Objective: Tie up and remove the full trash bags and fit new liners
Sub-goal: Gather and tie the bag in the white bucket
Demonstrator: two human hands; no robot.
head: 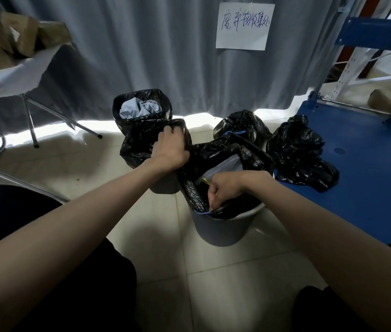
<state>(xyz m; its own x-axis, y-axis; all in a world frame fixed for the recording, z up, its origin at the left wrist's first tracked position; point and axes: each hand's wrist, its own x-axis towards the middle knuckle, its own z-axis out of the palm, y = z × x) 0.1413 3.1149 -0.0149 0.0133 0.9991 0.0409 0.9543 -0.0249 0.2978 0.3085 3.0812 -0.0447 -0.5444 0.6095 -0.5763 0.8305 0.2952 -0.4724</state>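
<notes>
On the far left I see a cloth-covered table (10, 77) with cardboard boxes (19, 35). My left hand (170, 149) has its fingers curled round the black liner (139, 144) at the rim of the middle bin. Behind it stands a lined bin (141, 104) holding crumpled paper. My right hand (223, 189) is clenched, pinching the bag edge (216, 213) at the grey bin (223, 230). Further right, two tied bags (297, 152) lie by the blue cart (367, 164).

Dim, backlit under the curtain (141, 56); edges warped.
</notes>
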